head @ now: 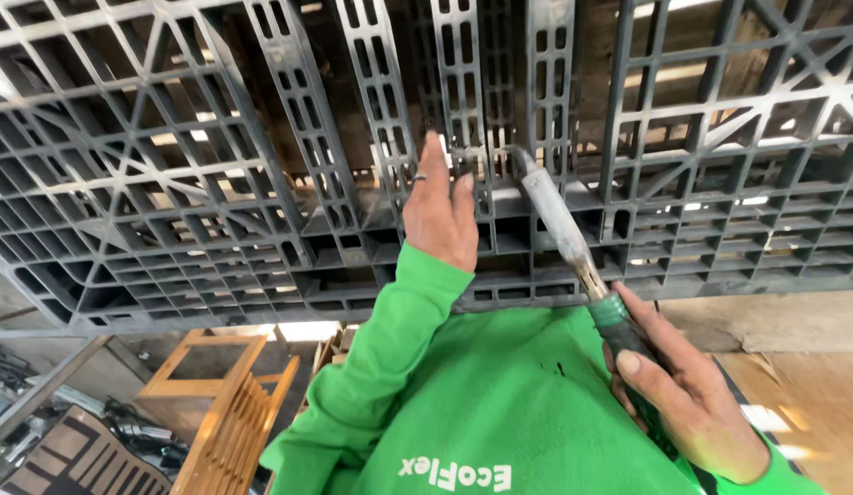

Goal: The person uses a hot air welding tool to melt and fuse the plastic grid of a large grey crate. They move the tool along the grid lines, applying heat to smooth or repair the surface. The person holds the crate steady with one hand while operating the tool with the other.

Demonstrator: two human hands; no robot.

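Black pallet (215,183) fills the view; left hand (440,215) rests fingers together on its slats, right hand (687,394) clamps the tool (564,229), tip slanting up-left beside those fingers

A dark plastic pallet (261,183) fills the upper view. The left hand (440,215), in a green sleeve (390,357), presses flat against its slats. The right hand (692,403) grips the green handle of a grey tool (559,225), its tip touching the pallet beside the left hand. Wooden frames (229,403) lie below left.
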